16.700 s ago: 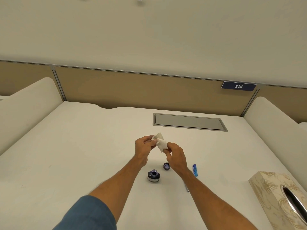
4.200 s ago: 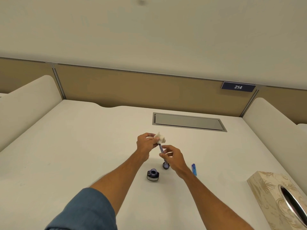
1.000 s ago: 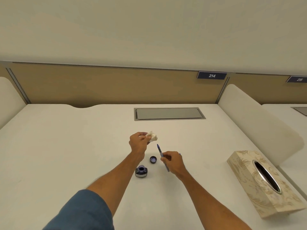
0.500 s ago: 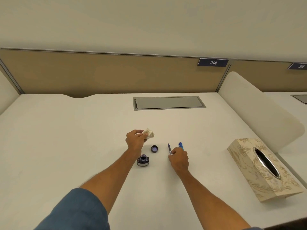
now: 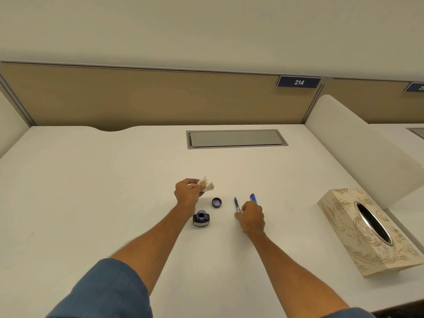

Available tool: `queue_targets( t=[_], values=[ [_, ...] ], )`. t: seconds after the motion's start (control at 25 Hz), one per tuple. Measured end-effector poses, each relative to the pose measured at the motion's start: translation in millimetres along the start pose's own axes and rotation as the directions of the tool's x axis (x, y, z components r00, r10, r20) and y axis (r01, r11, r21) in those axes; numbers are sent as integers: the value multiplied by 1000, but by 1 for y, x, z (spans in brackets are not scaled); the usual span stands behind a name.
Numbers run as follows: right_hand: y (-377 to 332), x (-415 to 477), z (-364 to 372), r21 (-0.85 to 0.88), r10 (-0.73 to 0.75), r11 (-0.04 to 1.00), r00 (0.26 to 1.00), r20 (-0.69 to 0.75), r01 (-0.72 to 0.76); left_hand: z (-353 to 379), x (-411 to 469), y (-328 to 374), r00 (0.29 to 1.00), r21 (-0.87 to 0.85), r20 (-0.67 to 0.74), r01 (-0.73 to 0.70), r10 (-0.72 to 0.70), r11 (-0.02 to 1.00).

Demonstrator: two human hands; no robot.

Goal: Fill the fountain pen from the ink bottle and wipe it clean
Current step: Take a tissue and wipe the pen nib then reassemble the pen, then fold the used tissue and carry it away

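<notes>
My left hand (image 5: 187, 194) holds a crumpled white tissue (image 5: 207, 186) above the desk. Just below it stands the ink bottle (image 5: 201, 218), uncapped, with its cap (image 5: 216, 202) lying to the right. The fountain pen (image 5: 236, 204) is down at the desk surface with its nib pointing away from me. My right hand (image 5: 252, 218) covers the pen's rear half, thumb against the barrel, still holding it. A blue pen part (image 5: 253, 198) lies right beside my right hand's fingers.
A patterned tissue box (image 5: 348, 228) sits at the right near the desk's front edge. A grey cable hatch (image 5: 236, 138) is set into the desk (image 5: 91, 191) farther back. Cream dividers rise on both sides, and a tan back panel carries the tag 214.
My right hand has lowered the pen from mid-air to the desk beside the blue part. My left hand keeps the tissue and has barely moved. The view has tilted and shifted.
</notes>
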State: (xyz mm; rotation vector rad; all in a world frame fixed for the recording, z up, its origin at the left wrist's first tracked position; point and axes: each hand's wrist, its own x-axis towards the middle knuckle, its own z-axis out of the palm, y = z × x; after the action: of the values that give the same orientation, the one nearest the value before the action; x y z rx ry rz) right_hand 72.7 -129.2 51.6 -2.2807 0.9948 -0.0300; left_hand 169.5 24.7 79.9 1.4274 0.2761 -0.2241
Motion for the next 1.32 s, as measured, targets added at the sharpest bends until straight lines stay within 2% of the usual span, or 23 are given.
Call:
queue_targets(
  t=[0.36, 0.68, 0.8, 0.88, 1.08, 1.32],
  values=[
    [2, -1, -5, 0, -11, 1000, 1000, 7, 11, 2, 0, -3, 1000, 7, -2, 16, -16, 1000],
    [-10, -2, -9, -34, -28, 999, 999, -45, 27, -9, -1, 0, 1000, 6, 6, 22, -22, 1000],
    [-19, -7, -10, -11, -72, 997, 996, -56, 71, -18, -2, 2, 1000, 19, 8, 25, -25, 1000],
    [-29, -8, -7, 35, -160, 986, 985, -68, 163, -25, -2, 4, 1000, 20, 13, 21, -21, 1000],
    [-71, -12, 5, 214, -451, 869, 892, -24, 445, -46, -8, 10, 1000, 21, -1, 5, -5, 1000],
    [-131, -33, 21, 331, -666, 740, 706, 239, 586, -91, -23, 21, 999, 30, -27, -20, 21, 999]
  ],
)
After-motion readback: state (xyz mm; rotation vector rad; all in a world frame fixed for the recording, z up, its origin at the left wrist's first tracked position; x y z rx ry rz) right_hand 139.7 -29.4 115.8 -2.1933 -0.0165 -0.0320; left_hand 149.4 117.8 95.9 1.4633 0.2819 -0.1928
